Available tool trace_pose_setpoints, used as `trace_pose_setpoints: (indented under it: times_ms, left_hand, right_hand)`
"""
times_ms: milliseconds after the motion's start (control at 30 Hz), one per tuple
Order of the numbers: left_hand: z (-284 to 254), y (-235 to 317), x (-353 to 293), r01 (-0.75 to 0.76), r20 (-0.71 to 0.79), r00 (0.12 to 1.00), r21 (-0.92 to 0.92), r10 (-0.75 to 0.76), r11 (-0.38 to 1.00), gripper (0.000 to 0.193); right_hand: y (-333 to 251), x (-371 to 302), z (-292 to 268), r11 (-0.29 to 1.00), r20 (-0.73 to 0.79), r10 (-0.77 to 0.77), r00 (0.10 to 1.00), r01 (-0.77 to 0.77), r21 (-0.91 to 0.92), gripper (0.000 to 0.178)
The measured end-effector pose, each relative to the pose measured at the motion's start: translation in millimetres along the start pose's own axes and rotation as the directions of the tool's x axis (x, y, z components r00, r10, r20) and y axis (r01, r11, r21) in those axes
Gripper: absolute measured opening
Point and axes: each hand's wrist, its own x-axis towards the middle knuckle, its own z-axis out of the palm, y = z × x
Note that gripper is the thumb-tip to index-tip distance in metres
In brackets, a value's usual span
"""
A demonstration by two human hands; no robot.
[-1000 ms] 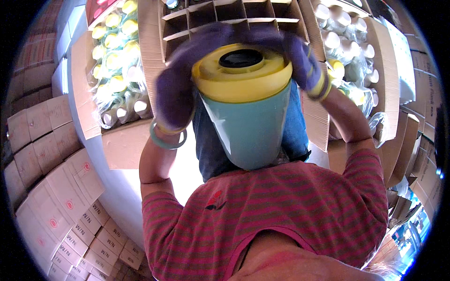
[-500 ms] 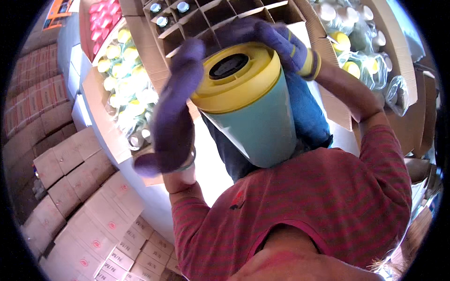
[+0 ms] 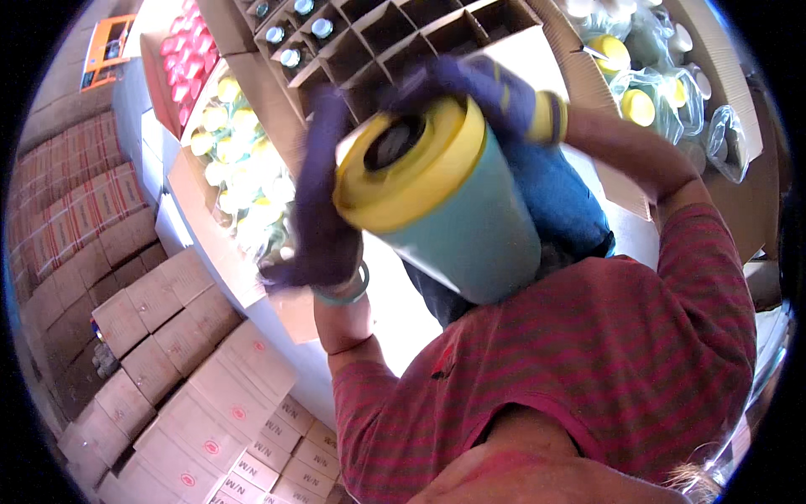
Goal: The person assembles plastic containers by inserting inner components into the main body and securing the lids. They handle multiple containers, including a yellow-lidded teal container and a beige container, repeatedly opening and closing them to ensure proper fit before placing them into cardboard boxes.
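A teal tub (image 3: 474, 223) with a yellow lid (image 3: 437, 185) stands tilted against my lap, its round dark centre facing up. My left hand (image 3: 319, 202), in a purple glove, is at the lid's left side, fingers stretched up and thumb apart; blur hides whether it touches. My right hand (image 3: 495, 97), in a purple glove with a yellow cuff, curls round the lid's far edge. Its fingertips are smeared by motion. Beyond them is a divided carton (image 3: 369, 42) with several blue-capped bottles (image 3: 322, 28) in its left cells.
On the left, one open carton holds yellow-capped bottles (image 3: 243, 160) and another holds pink-red items (image 3: 186, 55). A carton at the right holds bagged containers with white and yellow lids (image 3: 638, 107). Closed cartons (image 3: 218, 395) are stacked at the lower left.
The tub has tipped further to the left, its lid lower on that side. Both hands have shifted with it, staying beside the lid. The whole view has turned slightly.
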Motion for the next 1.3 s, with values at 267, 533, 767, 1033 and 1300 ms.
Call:
trace_pose_setpoints:
  times_ms: [267,533,767,1033,1300]
  left_hand:
    - [2.5,-3.7,17.3,0.040,0.027,0.999,-0.005,-0.039,0.999,0.080]
    - [2.1,0.4,3.9,0.035,-0.007,0.999,-0.030,-0.036,0.999,0.095]
    - [-6.7,-5.2,10.5,0.063,0.090,0.994,-0.100,-0.054,0.993,0.108]
    - [23.0,-3.2,-5.1,0.065,-0.261,0.964,0.435,0.057,0.898,0.126]
    - [-3.9,-14.6,-1.8,0.041,-0.080,0.996,-0.017,-0.042,0.999,0.086]
  right_hand:
    - [11.3,-2.6,4.8,0.979,0.045,-0.193,0.980,0.196,-0.061,0.044]
    - [9.2,2.1,15.8,0.923,0.117,-0.385,0.916,0.386,0.014,0.043]
    - [25.0,0.6,5.5,0.967,0.129,-0.231,0.964,0.242,-0.081,0.041]
    - [10.3,-1.5,8.9,0.992,0.123,-0.122,0.985,0.116,0.055,0.045]
    - [24.4,-1.4,4.6,0.983,0.143,-0.089,0.986,0.064,0.171,0.051]
